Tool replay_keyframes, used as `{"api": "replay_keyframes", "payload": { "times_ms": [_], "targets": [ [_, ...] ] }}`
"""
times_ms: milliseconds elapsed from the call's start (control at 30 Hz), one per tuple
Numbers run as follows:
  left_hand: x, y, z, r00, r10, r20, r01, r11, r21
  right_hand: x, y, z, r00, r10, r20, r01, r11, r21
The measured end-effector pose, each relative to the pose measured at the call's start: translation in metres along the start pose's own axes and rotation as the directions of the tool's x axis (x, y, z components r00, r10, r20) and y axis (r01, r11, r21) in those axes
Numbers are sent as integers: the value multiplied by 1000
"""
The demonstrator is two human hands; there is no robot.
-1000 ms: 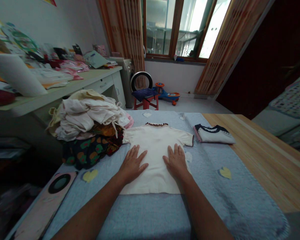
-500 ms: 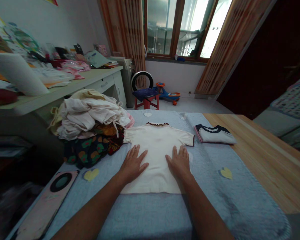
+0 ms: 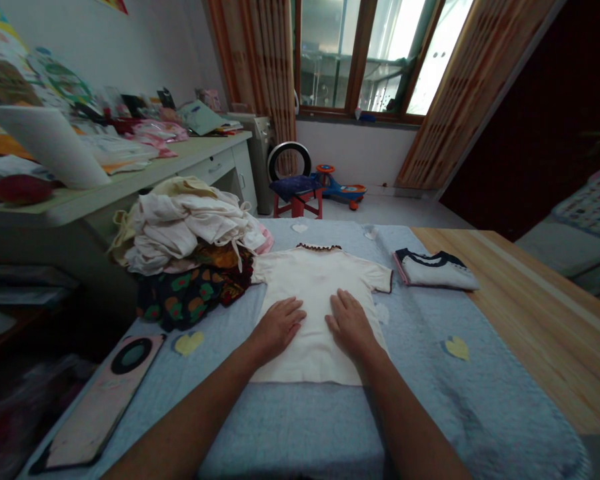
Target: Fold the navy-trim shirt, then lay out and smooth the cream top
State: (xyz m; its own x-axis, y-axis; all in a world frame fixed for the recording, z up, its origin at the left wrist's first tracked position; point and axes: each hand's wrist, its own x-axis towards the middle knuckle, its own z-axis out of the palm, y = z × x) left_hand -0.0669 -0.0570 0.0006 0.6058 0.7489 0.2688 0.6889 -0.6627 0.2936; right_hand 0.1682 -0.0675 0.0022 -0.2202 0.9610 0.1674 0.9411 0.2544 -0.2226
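Observation:
A cream short-sleeved shirt (image 3: pixel 320 273) with a dark frilled collar lies spread flat on a light blue quilted cover (image 3: pixel 430 393). My left hand (image 3: pixel 279 325) rests palm down on the shirt's lower left part, fingers stretched out. My right hand (image 3: pixel 349 323) lies flat on the lower middle, fingers out and close together. Both hands hold nothing. A pile of unfolded clothes (image 3: pixel 187 243), white on top and dark flowered below, sits just left of the shirt.
A folded white garment with dark trim (image 3: pixel 436 268) lies to the right. Bare wooden tabletop (image 3: pixel 540 313) runs along the right side. A pink board with a round hole (image 3: pixel 107 393) lies at front left. A cluttered desk (image 3: pixel 130 173) stands left; a red stool (image 3: pixel 296 195) beyond.
Both hands have slid inward toward the shirt's middle, and the right hand moved off the right edge. The view shifted slightly.

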Motion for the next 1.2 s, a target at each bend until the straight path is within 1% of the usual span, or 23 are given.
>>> {"api": "replay_keyframes", "payload": {
  "times_ms": [100, 200, 267, 333, 400, 500, 567, 667, 800, 967, 1200],
  "targets": [
    [2, 10, -2, 996, -83, 33, 84, 996, -40, -2, -1, -2, 1000, -10, 20, 10, 1000, -8],
    [5, 23, -6, 974, -205, 97, 210, 977, -40, -2, -3, -4, 999, -10, 39, 11, 1000, -9],
    [7, 32, -6, 960, -254, 119, 259, 965, -27, -2, -3, -6, 999, -10, 43, 11, 1000, -7],
    [9, 39, -4, 953, -285, 107, 286, 958, 1, -2, -4, -7, 999, -10, 45, 10, 1000, -5],
    [11, 43, 0, 951, -302, 66, 300, 953, 42, -2, -4, -7, 999, -8, 48, 8, 1000, -4],
    [10, 47, 6, 952, -307, -1, 305, 946, 106, -1, -3, -7, 999, -9, 53, 10, 1000, -10],
    [9, 47, 9, 955, -295, -19, 295, 947, 128, -1, -3, -6, 998, -8, 57, 8, 1000, -10],
    [6, 42, 9, 967, -255, -21, 255, 960, 112, -1, -3, -5, 998, 1, 60, -1, 1000, -6],
    [4, 35, 7, 979, -202, -19, 203, 978, 48, -1, -3, -5, 998, -10, 66, 10, 1000, 1],
    [5, 34, 5, 978, -209, 6, 209, 978, 3, -2, -8, -6, 996, -65, 66, 63, 998, 26],
    [5, 32, 6, 977, -212, 10, 212, 977, -10, -3, -12, -6, 985, -104, 135, 99, 994, 45]
  ]
}}
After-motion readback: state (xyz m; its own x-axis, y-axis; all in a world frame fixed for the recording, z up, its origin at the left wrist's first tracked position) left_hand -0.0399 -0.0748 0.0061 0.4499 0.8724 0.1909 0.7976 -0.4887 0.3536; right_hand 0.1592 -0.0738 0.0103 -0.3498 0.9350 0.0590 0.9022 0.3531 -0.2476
